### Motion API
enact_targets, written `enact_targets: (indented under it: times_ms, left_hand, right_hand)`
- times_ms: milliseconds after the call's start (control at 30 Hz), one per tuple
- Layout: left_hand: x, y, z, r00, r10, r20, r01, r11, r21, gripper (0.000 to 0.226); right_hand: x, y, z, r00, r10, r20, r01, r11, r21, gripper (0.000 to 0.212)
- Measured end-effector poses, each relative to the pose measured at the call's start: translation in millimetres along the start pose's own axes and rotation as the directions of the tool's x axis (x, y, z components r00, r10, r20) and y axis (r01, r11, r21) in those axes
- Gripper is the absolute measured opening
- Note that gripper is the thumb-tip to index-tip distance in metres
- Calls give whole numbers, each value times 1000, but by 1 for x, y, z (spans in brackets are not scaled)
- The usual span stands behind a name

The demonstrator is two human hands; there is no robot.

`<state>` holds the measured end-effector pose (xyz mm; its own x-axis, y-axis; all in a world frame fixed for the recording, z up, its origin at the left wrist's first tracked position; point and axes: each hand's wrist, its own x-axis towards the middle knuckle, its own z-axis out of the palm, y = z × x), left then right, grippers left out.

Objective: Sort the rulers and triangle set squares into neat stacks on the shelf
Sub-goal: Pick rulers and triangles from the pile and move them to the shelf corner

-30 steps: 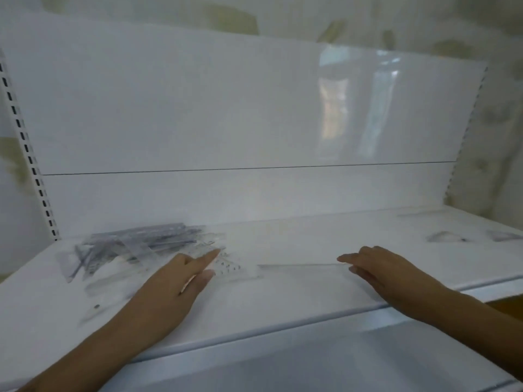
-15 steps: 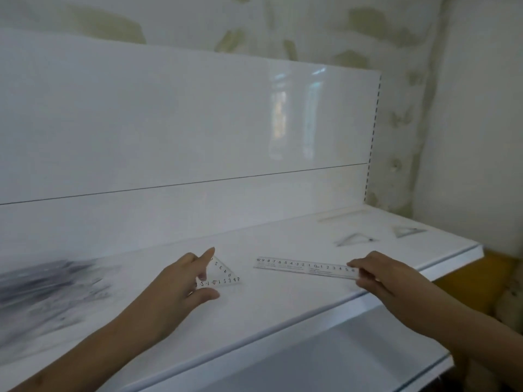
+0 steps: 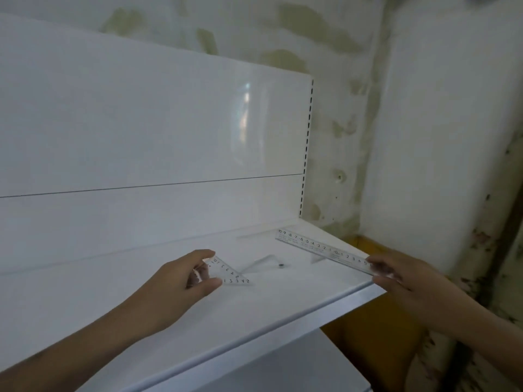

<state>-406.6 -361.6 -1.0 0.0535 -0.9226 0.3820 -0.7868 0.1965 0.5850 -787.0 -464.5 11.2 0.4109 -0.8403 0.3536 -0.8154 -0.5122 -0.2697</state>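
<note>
The clear ruler (image 3: pixel 325 251) hangs above the shelf's (image 3: pixel 283 312) right end, its near end pinched by the right hand (image 3: pixel 396 274). Left of it, the left hand (image 3: pixel 181 281) pinches a small set square (image 3: pixel 226 274). Lower each flat onto matching pieces, edges aligned.

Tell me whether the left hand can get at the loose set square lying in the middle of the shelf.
Probably not yet: the left hand already pinches a set square. The loose set square lies just beyond it on the shelf, with nothing between.
</note>
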Motion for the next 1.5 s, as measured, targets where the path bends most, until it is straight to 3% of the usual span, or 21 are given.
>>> enact_targets:
  times_ms: [133,433,567,667,767,867,1033,1333,1500]
  left_hand:
    - [39,7,24,999,3,39,-1,999,-39,57]
    - [128,19,81,953,241,186,-252,967,36,94]
    - [152,26,114,929,247,277,-284,953,103,72]
    - [164,29,129,912,273,306,-330,931,154,102]
    - [179,33,140,932,231,280,-290,938,192,85]
    - [187,42,153,944,180,278,-260,922,286,89]
    - [192,59,182,957,114,266,-215,895,391,36]
    - [192,81,210,990,-72,122,5,879,477,37]
    - [184,92,218,990,-141,32,106,857,505,39]
  right_hand:
    - [21,27,4,998,65,-14,-64,997,50,28]
    - [83,60,9,995,104,-7,-104,995,6,29]
    - [121,69,12,997,72,-7,-72,997,11,25]
    - [146,67,22,998,57,6,-57,998,22,25]
    - [176,69,35,1000,-5,16,5,999,40,25]
    - [207,76,55,996,-80,25,79,995,56,25]
    - [259,85,85,968,-241,75,234,967,100,29]
    - [313,98,139,853,-505,130,449,838,310,31]
    - [327,90,158,754,-638,158,550,744,378,31]
